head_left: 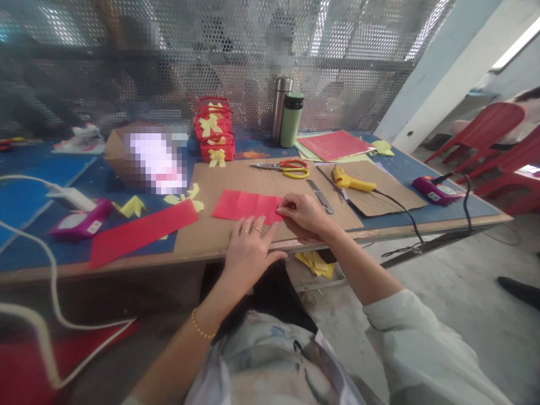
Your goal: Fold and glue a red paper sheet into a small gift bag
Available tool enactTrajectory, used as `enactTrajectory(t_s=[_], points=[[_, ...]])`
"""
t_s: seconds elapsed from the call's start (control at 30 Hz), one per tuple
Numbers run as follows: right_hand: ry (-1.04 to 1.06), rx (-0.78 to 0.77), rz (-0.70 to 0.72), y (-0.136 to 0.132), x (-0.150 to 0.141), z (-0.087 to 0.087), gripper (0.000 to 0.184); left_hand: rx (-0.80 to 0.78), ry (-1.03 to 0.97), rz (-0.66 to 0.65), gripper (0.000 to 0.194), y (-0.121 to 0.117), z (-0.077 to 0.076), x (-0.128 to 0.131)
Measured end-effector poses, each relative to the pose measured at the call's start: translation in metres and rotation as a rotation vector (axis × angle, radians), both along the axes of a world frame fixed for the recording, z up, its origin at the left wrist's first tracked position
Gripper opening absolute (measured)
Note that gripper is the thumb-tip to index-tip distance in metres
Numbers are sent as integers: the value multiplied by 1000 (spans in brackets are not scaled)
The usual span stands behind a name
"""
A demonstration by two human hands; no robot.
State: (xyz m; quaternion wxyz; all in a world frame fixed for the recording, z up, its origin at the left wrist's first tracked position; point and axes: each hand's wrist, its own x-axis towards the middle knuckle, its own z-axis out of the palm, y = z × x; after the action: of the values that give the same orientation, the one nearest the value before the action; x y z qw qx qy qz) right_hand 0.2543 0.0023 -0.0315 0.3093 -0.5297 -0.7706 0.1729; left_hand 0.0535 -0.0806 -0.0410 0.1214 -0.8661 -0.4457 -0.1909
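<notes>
A creased red paper strip lies on a cardboard sheet in front of me. My left hand rests with fingers outstretched along the strip's near edge, thumb spread to the right. The fingers of my right hand are pinched together at the strip's right end; what lies right under the fingertips is partly hidden. Just right of this hand is a grey metal knife-like blade. Beyond the strip lie scissors with red and yellow handles.
Red paper baskets with yellow bows stand behind, left of a green bottle and a steel flask. A yellow glue gun lies right on cardboard, its cord trailing off the edge. Another red strip and a purple power socket lie left.
</notes>
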Motion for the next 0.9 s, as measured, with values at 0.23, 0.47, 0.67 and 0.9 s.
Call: enactTrajectory(t_s=[0.23, 0.47, 0.67, 0.9], points=[[-25, -29, -57, -2, -3, 3, 13, 5, 8, 9, 68, -1, -1, 0], [-31, 22, -78, -3, -4, 0, 8, -11, 24, 23, 66, -1, 1, 1], [-44, 47, -59, -1, -2, -4, 9, 1, 15, 23, 65, -2, 1, 1], [-54, 24, -37, 2, -1, -5, 7, 41, -7, 27, 62, 5, 5, 12]])
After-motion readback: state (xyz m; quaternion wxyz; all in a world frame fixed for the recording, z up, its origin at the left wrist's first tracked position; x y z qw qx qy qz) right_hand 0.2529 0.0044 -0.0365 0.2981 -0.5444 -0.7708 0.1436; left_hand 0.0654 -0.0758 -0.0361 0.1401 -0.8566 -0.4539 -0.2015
